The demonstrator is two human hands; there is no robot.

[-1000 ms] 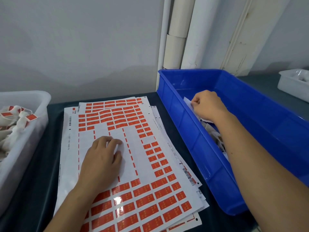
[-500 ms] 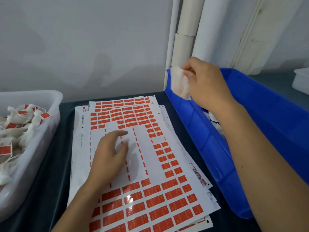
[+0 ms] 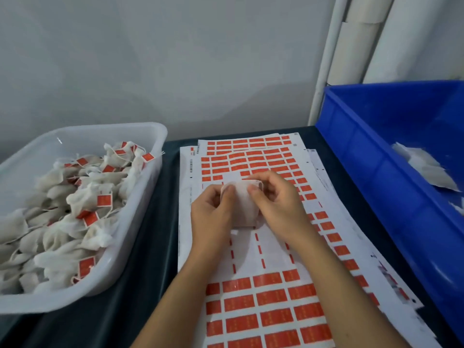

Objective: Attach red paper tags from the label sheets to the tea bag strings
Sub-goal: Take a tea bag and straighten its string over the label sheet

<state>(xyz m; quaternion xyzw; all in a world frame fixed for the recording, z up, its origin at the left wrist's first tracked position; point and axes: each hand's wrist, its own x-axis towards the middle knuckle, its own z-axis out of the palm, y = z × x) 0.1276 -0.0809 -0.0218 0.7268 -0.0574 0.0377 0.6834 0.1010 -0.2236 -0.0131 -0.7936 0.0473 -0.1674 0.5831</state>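
A white tea bag [image 3: 242,204] is held over the stack of label sheets [image 3: 266,257], pinched between both hands. My left hand [image 3: 211,217] grips its left side and my right hand [image 3: 276,204] its right side and top, where a thin string loops. The top sheet has rows of red paper tags [image 3: 266,312] near me and more at the far end, with a bare peeled patch in the middle under my hands. I cannot tell whether a tag sits on this bag's string.
A white plastic tub [image 3: 140,197] at the left holds several tea bags with red tags [image 3: 104,199] on them. A blue bin [image 3: 371,156] at the right holds a few untagged tea bags [image 3: 426,169]. White pipes [image 3: 351,46] stand against the wall behind.
My right hand has carried the tea bag from over the blue bin leftward down to the label sheets. My left hand lifted off the sheet and took hold of the bag too.
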